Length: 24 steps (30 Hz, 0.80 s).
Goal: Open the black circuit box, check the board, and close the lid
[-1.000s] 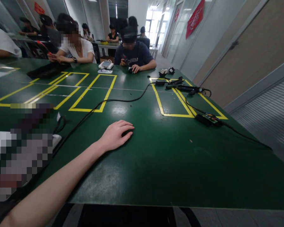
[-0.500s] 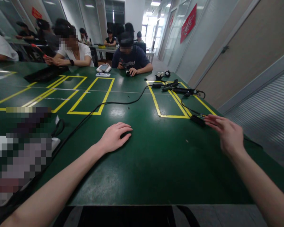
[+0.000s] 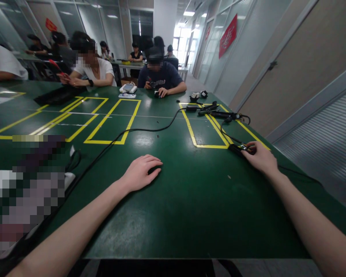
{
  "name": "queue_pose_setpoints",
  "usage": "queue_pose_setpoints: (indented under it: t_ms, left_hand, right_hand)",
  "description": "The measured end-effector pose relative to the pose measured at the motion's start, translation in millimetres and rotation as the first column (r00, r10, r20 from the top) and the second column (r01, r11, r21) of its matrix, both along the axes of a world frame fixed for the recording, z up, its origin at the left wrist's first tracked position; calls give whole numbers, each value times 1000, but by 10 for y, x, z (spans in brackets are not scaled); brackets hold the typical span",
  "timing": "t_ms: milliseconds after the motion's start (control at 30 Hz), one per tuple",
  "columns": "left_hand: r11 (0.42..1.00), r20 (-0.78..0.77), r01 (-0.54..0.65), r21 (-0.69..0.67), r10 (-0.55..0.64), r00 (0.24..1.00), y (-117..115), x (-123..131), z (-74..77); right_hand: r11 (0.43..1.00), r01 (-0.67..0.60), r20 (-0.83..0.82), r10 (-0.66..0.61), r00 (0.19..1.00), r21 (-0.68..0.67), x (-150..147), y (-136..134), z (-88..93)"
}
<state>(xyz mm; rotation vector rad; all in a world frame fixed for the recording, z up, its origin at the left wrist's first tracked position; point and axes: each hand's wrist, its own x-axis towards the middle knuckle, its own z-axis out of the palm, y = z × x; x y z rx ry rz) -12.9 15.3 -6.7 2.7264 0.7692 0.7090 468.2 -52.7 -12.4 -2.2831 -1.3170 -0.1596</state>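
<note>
My left hand (image 3: 142,173) lies on the green table (image 3: 173,215) with its fingers stretched out and nothing in them. At the right, my right hand (image 3: 261,156) is closed round one end of a small black box-shaped device with a cable (image 3: 234,150). Shiny, light-coloured detail shows on top of it near my fingertips. The far end of the device is covered by my hand, and its exact kind cannot be made out.
A long black cable (image 3: 141,130) crosses the table to a black adapter (image 3: 192,109). Black tools or cable parts (image 3: 219,114) lie beyond my right hand. Yellow tape (image 3: 103,142) marks rectangles. Across the table, a co-worker in a dark shirt (image 3: 161,75) handles a small object.
My right hand has come down and inward, and its fingers have closed on the black device. My left hand stays in the same place on the table. The view has tilted up slightly.
</note>
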Motion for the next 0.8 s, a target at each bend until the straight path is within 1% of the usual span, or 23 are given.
queue_pose_setpoints:
  t_ms: [33, 67, 133, 233, 300, 333, 367, 400, 467, 500, 533, 600, 667, 700, 767, 800]
  left_hand:
    - [1000, -2, -1, 0, 1, 1000, 1, 2, -4]
    - [1000, -5, -2, 0, 2, 1000, 2, 4, -7]
    - [1000, -14, -2, -1, 2, 1000, 3, 7, -11]
    - [1000, 6, -4, 3, 4, 1000, -6, 9, -4]
    - [1000, 51, -19, 13, 18, 999, -21, 10, 13]
    - [999, 76, -26, 18, 25, 997, -30, 10, 25]
    - [999, 100, -29, 23, 26, 995, -41, 11, 39]
    - [999, 120, -20, 26, 17, 993, -53, 12, 55]
    - [999, 137, 37, 26, -40, 990, -82, 16, 88]
    - [997, 135, 78, 21, -81, 988, -98, 20, 103]
    - [992, 124, 125, 11, -126, 984, -115, 24, 117]
    - [979, 86, 202, -24, -199, 976, -149, 34, 134]
    - [967, 49, 247, -58, -244, 969, -178, 45, 140]
    - [964, 33, 258, -67, -256, 966, -189, 50, 139]
    - [967, 8, 246, -65, -246, 969, -203, 58, 135]
    - [972, -7, 229, -59, -229, 973, -206, 59, 133]
  right_hand:
    - [999, 39, -7, -39, 999, -36, -102, 25, 10]
    - [997, 44, -8, -45, 999, -56, -229, 51, 22]
    - [998, -12, -21, 11, 1000, -63, -541, 99, 39]
    - [980, -196, -9, 196, 981, -22, -1091, 139, 22]
    - [935, -353, 14, 353, 936, 37, -1473, 130, -12]
    - [896, -438, 29, 437, 899, 74, -1660, 113, -29]
    - [842, -530, 45, 528, 848, 99, -1841, 89, -43]
    - [774, -622, 57, 620, 782, 115, -2011, 59, -53]
    - [605, -786, 73, 784, 616, 125, -2300, -8, -58]
    - [519, -846, 82, 844, 530, 122, -2412, -42, -54]
    - [446, -887, 95, 884, 458, 121, -2499, -73, -47]
    - [333, -935, 137, 927, 349, 123, -2597, -123, -27]
    - [257, -956, 186, 941, 281, 144, -2607, -151, -3]
    - [233, -959, 209, 942, 264, 162, -2588, -157, 10]
    - [205, -958, 246, 936, 251, 200, -2529, -158, 40]
    - [200, -956, 261, 931, 254, 215, -2497, -155, 55]
